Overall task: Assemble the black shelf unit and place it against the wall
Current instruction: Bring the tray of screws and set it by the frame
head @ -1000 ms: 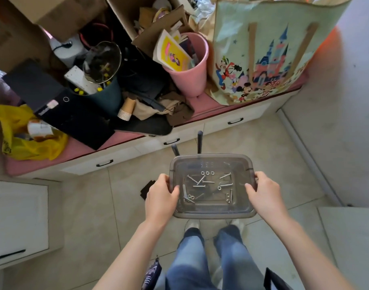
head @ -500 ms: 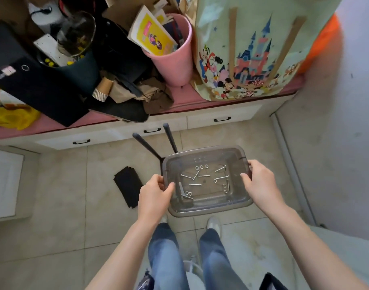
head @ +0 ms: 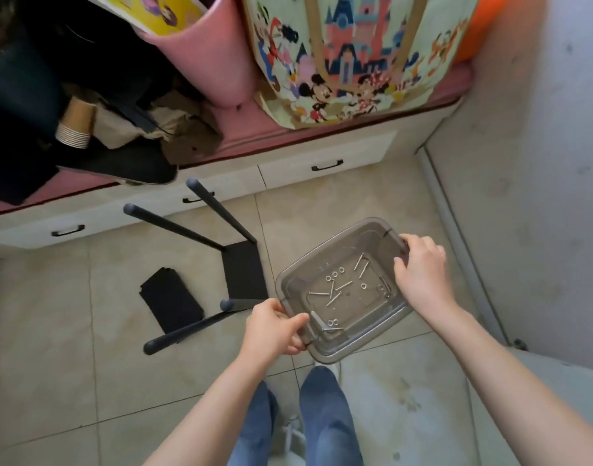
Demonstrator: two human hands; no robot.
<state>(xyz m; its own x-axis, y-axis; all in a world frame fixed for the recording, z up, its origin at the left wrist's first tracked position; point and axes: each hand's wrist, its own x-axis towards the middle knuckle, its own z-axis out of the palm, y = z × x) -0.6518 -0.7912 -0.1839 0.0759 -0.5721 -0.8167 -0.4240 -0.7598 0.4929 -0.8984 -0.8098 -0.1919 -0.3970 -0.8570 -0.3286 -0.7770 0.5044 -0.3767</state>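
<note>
Beige floor tiles (head: pixel 69 381) spread under my jeans. At centre frame my left hand (head: pixel 274 326) grips the near corner of a clear plastic bin (head: pixel 372 326), and my right hand (head: pixel 421 270) grips its far corner. Screws (head: pixel 335 292) lie loose inside. Left of it, on the floor, the black shelf piece (head: pixel 244 270) lies with its legs sticking out, beside a flat black panel (head: pixel 170 299). Beyond, a cluttered drawer bench (head: pixel 322 156) meets the wall (head: pixel 523 163) at the right.

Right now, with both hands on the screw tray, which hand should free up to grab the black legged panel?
Probably left. The left hand grips the tray corner right beside the black legged panel; the right hand holds the far rim, by the wall.
</note>
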